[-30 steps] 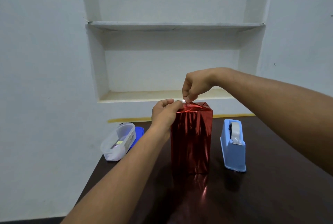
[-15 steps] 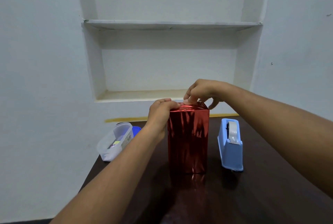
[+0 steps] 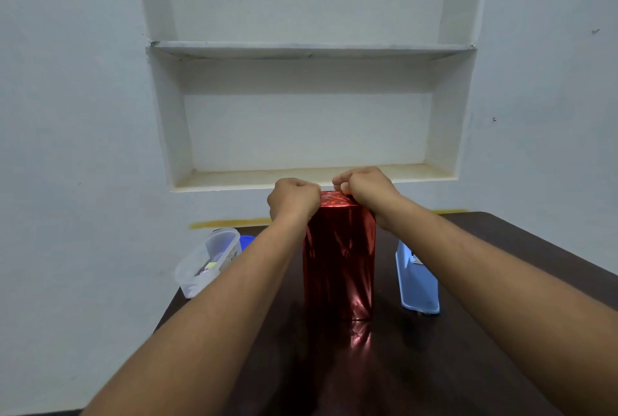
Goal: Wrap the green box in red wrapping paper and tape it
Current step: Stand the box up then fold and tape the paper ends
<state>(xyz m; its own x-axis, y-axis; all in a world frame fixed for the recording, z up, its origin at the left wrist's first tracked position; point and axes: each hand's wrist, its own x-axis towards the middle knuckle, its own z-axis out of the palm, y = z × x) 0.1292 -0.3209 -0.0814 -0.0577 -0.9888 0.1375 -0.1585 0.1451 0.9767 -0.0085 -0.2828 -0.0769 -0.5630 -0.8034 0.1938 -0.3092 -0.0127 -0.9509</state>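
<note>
Box: the green box is stood upright on the dark table, fully covered in red wrapping paper; no green is seen.
Done: the side faces are judged wrapped, with the paper drawn smooth down to the table.
Top: the upper end is being folded and pressed flat under both hands.
Left hand: curled into a loose fist at the top left edge, its fingers pressed together on the paper.
Right hand: knuckles bent over the top right edge, fingers pressed down on the fold; whether tape is pinched cannot be told.
Left to do: the top seam's taping cannot be confirmed; the tape dispenser is stood just right of the box.
Change: a second earlier the right hand was raised above the top, pinching something small; it has since been lowered onto the paper.
Also: the plastic container is unmoved.
</note>
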